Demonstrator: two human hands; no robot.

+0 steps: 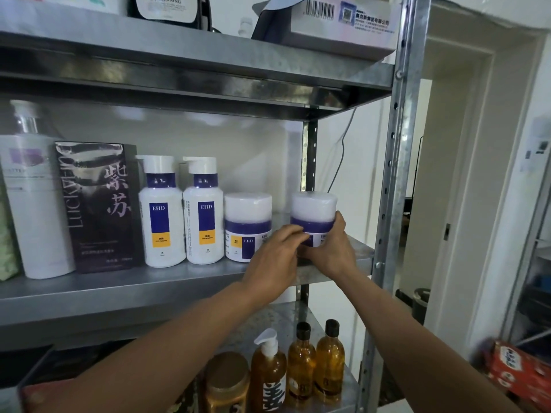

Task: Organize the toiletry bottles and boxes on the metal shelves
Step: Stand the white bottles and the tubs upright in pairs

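On the middle metal shelf (185, 281) a white jar with a purple band (313, 213) stands at the right end. My right hand (334, 248) wraps around its right side and my left hand (275, 257) grips its lower front. A matching jar (247, 225) stands just to its left. Further left are two white EHD pump bottles (162, 216) (203, 213), a dark purple box (98, 204) and a tall white bottle (32, 204).
The shelf below holds amber bottles (316, 362), an amber pump bottle (268, 374) and a gold-lidded jar (228, 380). A white carton (343, 22) lies on the top shelf. The shelf's perforated upright (390, 174) stands right of the jar. A red box (518, 374) lies at lower right.
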